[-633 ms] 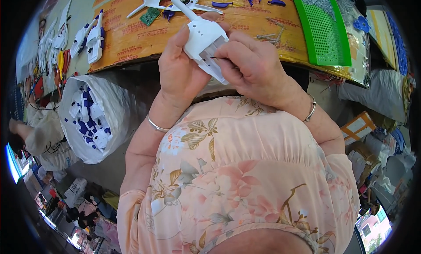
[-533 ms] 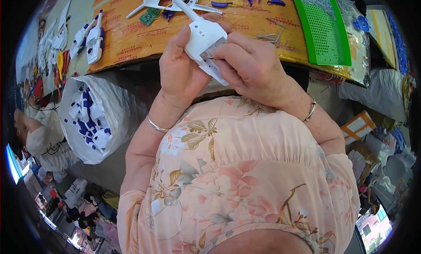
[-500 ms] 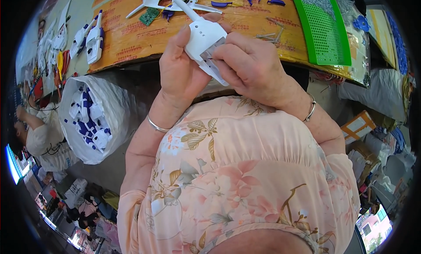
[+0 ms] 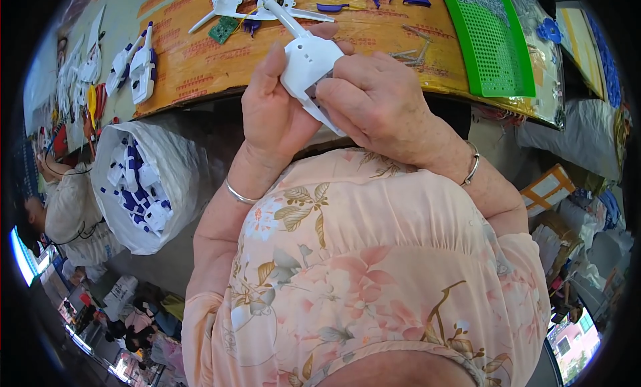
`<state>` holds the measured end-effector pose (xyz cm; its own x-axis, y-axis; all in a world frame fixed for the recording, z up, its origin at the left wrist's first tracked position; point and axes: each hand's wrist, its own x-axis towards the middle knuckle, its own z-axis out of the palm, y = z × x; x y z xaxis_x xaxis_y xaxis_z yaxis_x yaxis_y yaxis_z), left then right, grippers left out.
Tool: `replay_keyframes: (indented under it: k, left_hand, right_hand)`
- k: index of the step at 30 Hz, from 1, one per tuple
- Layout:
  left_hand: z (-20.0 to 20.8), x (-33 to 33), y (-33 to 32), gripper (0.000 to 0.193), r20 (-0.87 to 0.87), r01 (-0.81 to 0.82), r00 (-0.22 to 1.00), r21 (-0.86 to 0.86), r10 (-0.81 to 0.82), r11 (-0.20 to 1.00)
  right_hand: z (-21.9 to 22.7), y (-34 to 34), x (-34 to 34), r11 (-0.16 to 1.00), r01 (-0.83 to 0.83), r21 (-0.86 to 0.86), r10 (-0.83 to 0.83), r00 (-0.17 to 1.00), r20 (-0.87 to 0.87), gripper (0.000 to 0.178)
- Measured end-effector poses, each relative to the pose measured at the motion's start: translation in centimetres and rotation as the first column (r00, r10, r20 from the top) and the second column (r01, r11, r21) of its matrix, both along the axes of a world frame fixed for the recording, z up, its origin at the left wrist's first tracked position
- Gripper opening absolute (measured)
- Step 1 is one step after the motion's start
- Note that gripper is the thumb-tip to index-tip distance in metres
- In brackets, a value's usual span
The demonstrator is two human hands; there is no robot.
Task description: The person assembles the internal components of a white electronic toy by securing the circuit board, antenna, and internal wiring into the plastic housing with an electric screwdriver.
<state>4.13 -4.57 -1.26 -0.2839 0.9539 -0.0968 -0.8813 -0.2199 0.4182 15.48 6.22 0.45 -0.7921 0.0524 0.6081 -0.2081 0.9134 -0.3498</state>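
Observation:
A white plastic housing (image 4: 312, 61) with a narrow shaft is tilted between my hands, above the table's front edge. My left hand (image 4: 277, 110) is closed around its left side and back, thumb along the edge. Pinched fingers of my right hand (image 4: 377, 96) press at the open recess in its lower right part. Whatever those fingertips hold is hidden by the fingers. Beyond the shaft lies a white half-shell (image 4: 234, 1) with a round dark part in it. Beside that shell are a small green circuit board (image 4: 223, 30) with thin yellow wire and several purple plastic pieces (image 4: 417, 2).
A green perforated tray (image 4: 497, 73) with small metal parts stands right on the orange-brown tabletop (image 4: 200, 66); loose screws (image 4: 420, 50) lie beside it. White-and-purple assembled units (image 4: 142, 70) lie left. A white sack (image 4: 180, 166) of similar units stands below. Another person's arm (image 4: 57, 170) shows far left.
My right fingers have shifted slightly over the recess and now cover more of it. The housing has turned a little in my left hand. The whole view has shifted slightly.

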Motion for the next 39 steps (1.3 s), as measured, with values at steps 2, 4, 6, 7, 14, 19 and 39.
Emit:
replay_keyframes:
  k: [2, 4, 6, 7, 14, 19, 39]
  left_hand:
    - [-0.3, 0.0, 0.0, 0.056, -0.002, 0.012, 1.000, 0.009, -0.012, 1.000]
    - [-0.4, -0.1, 0.0, 0.056, 0.000, 0.021, 1.000, 0.021, -0.021, 1.000]
    - [-0.3, 0.0, 0.0, 0.057, -0.001, 0.004, 1.000, -0.008, -0.004, 1.000]
    - [-0.3, 0.1, 0.1, 0.057, -0.002, 0.006, 1.000, -0.009, -0.006, 1.000]
    - [-0.2, -0.2, 0.1, 0.059, 0.126, -0.008, 0.992, 0.065, -0.001, 0.998]
    - [-0.3, -0.2, 0.1, 0.066, 0.153, -0.014, 0.988, 0.090, 0.000, 0.996]
    - [-0.4, -0.9, 0.7, 0.055, -0.251, -0.006, 0.967, -0.178, -0.039, 0.984]
  right_hand:
    - [-0.1, 0.0, 0.1, 1.000, 0.006, 0.003, -0.006, 1.000, 0.004, 0.010]
    - [-0.3, 0.0, -0.1, 1.000, 0.009, 0.009, -0.009, 1.000, 0.012, 0.010]
    - [-0.6, 0.0, -0.2, 1.000, 0.009, 0.017, -0.008, 1.000, -0.013, 0.010]
    - [-0.5, 0.0, -0.1, 1.000, 0.010, 0.016, -0.010, 1.000, -0.014, 0.010]
    - [-0.2, 0.0, 0.4, 1.000, -0.026, -0.015, 0.027, 0.999, 0.040, 0.013]
    - [-0.4, -0.1, 0.4, 0.998, -0.030, -0.056, 0.029, 1.000, -0.007, 0.014]
    - [-2.0, 0.9, 1.0, 0.764, -0.067, -0.641, 0.067, 0.997, -0.024, 0.010]
